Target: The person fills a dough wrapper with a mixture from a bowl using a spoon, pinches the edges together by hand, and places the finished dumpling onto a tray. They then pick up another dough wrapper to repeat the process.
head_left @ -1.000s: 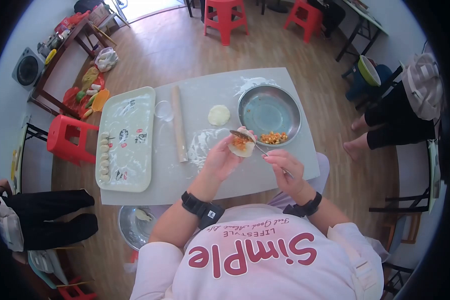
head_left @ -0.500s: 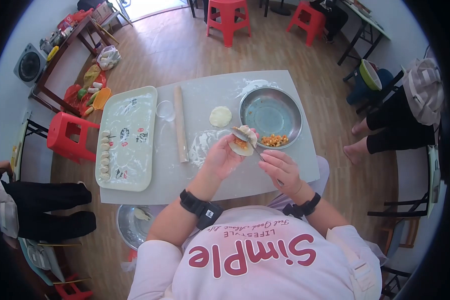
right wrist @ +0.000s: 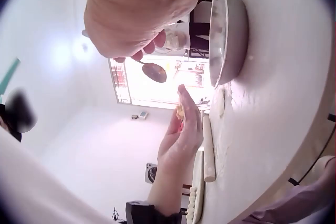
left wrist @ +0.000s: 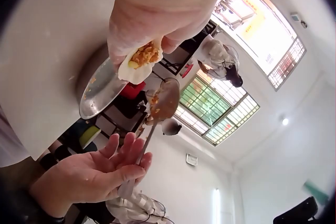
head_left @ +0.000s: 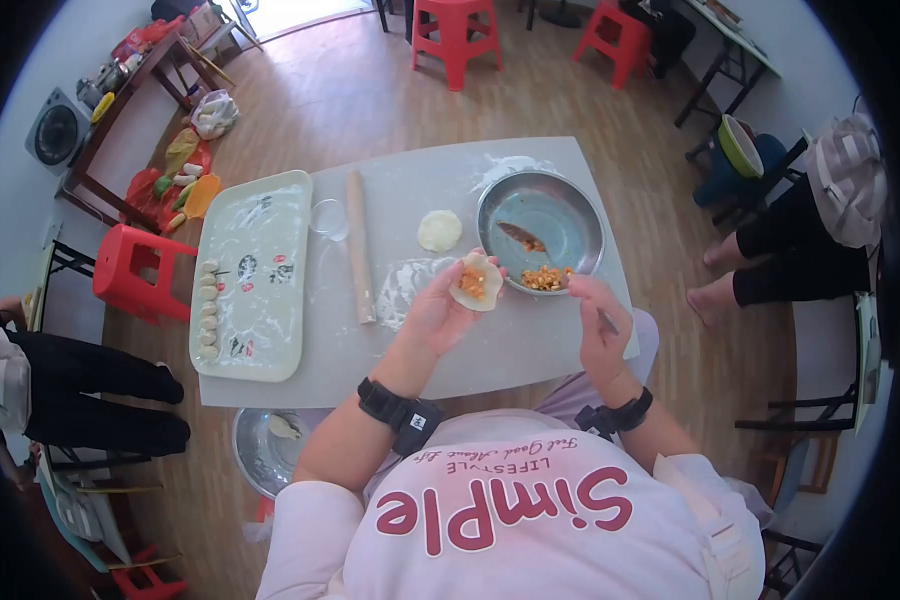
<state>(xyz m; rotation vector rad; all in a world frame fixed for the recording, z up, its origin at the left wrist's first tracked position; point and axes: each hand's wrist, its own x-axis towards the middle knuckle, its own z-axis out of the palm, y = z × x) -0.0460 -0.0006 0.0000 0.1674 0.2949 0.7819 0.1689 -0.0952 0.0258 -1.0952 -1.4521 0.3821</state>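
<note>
My left hand (head_left: 442,318) holds a round dumpling wrapper (head_left: 489,293), slightly cupped, with orange-yellow chopped filling (head_left: 473,284) on it. The left wrist view shows the same wrapper (left wrist: 127,75) with its edges raised around the filling. My right hand (head_left: 600,330) grips a metal spoon (left wrist: 166,102) by its handle between thumb and fingers. Bits of filling stick to the spoon's head, which appears over the steel bowl (head_left: 545,200) in the head view. More filling (head_left: 546,279) lies in the bowl at its near side.
Another flat wrapper (head_left: 439,230) lies on the floured table left of the bowl. Further left are a rolling pin (head_left: 360,250), a clear round cutter (head_left: 328,220) and a tray (head_left: 260,340) with a row of dumplings (head_left: 208,310). A steel basin (head_left: 250,460) sits below the table edge.
The spoon has left the wrapper and moved forward and right over the bowl, the right hand shifting right with it. The wrapper with its filling stays in the left hand.
</note>
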